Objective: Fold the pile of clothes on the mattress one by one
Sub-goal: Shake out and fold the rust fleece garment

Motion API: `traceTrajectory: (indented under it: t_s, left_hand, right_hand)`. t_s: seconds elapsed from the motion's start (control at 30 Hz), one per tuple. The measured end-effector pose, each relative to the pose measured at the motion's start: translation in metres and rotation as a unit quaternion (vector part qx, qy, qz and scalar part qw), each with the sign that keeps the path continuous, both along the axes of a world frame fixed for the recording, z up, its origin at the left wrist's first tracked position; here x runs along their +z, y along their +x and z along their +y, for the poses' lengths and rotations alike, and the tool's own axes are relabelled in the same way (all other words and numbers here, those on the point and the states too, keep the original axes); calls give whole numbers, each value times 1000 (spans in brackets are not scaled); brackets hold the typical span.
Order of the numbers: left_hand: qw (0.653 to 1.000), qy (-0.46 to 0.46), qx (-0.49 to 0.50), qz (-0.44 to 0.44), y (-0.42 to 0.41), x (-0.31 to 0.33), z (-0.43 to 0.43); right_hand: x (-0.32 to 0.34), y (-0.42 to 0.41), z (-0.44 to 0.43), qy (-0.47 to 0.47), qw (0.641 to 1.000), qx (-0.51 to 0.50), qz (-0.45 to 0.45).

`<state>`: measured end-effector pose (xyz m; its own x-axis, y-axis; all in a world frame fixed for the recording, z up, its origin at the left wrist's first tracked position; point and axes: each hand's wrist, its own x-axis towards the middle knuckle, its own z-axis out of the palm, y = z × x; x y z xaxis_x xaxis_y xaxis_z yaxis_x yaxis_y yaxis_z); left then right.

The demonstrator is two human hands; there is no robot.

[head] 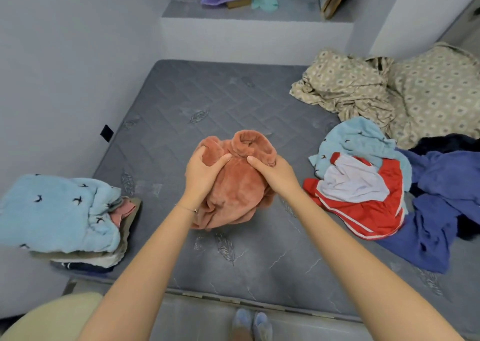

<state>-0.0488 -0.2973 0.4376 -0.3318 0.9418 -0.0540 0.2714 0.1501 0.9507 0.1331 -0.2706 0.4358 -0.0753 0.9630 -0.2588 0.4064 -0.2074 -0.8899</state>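
Hands, left (201, 170) and right (276, 170), grip bunched fleece top (239, 184); spread flat on mattress (207, 101) first (collar away).

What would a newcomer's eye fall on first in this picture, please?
First, the rust fleece bunched at the middle of the mattress, gripped near its collar by the left hand and the right hand. Next, the red shorts on the unfolded pile to the right. Last, the folded stack at the mattress's left edge.
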Motion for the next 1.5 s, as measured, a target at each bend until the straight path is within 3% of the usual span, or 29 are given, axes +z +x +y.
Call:
traceTrajectory:
  t_s: [0.3, 0.5, 0.73, 0.97, 1.1, 1.27, 1.5]
  left_hand:
    - [998, -33, -53, -17, -59, -39, 25]
    - [982, -122, -142, -27, -111, -104, 26]
    - [928, -280, -238, 63, -163, -197, 17]
    - [873, -419, -222, 117, -195, -263, 0]
    - [923, -360, -61, 120, -181, -276, 6]
    - [915, -279, -174, 234, -145, -302, 29]
    - [920, -195, -255, 223, -112, -348, 95]
  right_hand:
    - [-31, -59, 14, -17, 998, -40, 33]
    - [-87, -105, 11, -127, 987, -94, -9]
    - [-179, -138, -20, -188, 972, -116, -86]
    - [-248, -141, -38, -243, 958, -78, -127]
    - [-273, -134, -24, -229, 957, -101, -143]
    - [-311, -124, -1, -258, 949, -106, -147]
    - [-365, -120, 27, -291, 940, -161, -74]
